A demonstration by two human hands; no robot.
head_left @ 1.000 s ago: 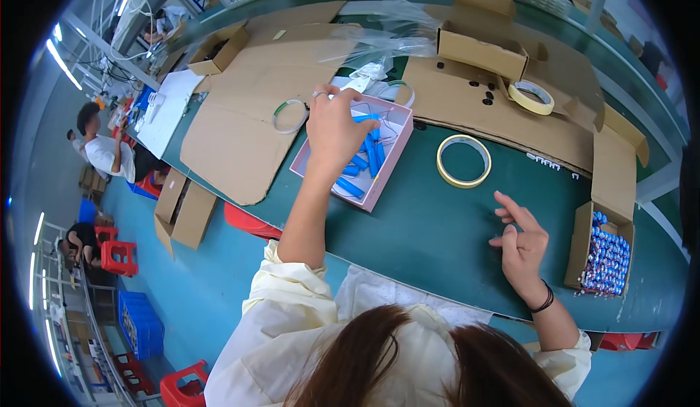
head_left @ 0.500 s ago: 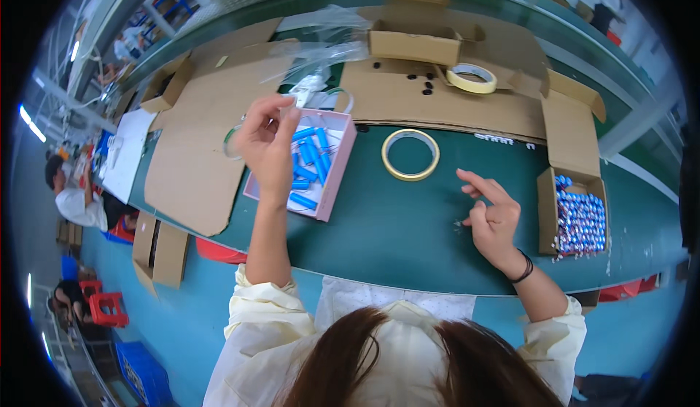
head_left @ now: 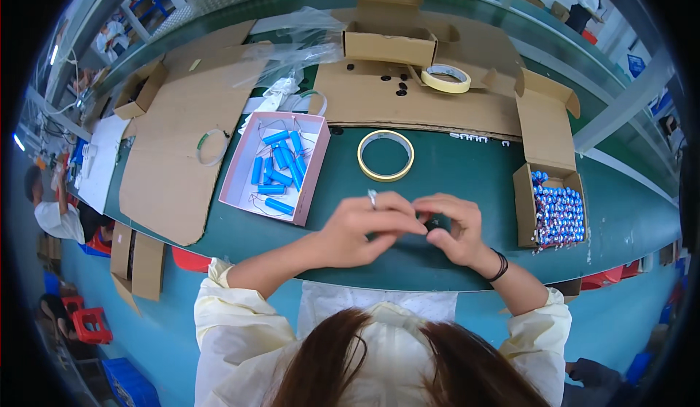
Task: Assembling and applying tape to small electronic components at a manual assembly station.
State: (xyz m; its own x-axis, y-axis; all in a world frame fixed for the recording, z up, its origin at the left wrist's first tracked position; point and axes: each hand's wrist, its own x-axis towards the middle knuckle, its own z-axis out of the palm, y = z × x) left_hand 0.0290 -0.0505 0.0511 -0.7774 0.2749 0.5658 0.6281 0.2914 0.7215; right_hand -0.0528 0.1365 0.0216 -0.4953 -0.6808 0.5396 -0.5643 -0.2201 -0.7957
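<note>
Above the green tabletop, my left hand (head_left: pixel 364 230) and my right hand (head_left: pixel 461 233) meet fingertip to fingertip. Both are closed in a pinch. A small dark spot shows between the right thumb and forefinger, too small to name; what the left fingertips hold is hidden. To the left of my hands stands a pink-rimmed shallow box (head_left: pixel 311 181) with several blue cylindrical cells (head_left: pixel 280 206) with thin wire leads in it. Just beyond my fingers a roll of yellowish tape (head_left: pixel 364 173) lies flat.
At the right, an open cardboard box (head_left: pixel 524 210) holds many blue-and-silver small parts (head_left: pixel 560 214). Farther back are another tape roll (head_left: pixel 446 86), an open carton (head_left: pixel 389 46), black discs (head_left: pixel 401 92) and plastic film (head_left: pixel 292 57). Cardboard sheets (head_left: pixel 171 152) cover the left side.
My left hand has come from over the pink box down and right to meet my right hand. The right hand has drawn slightly left, its fingers curling in. The whole view has shifted a little.
</note>
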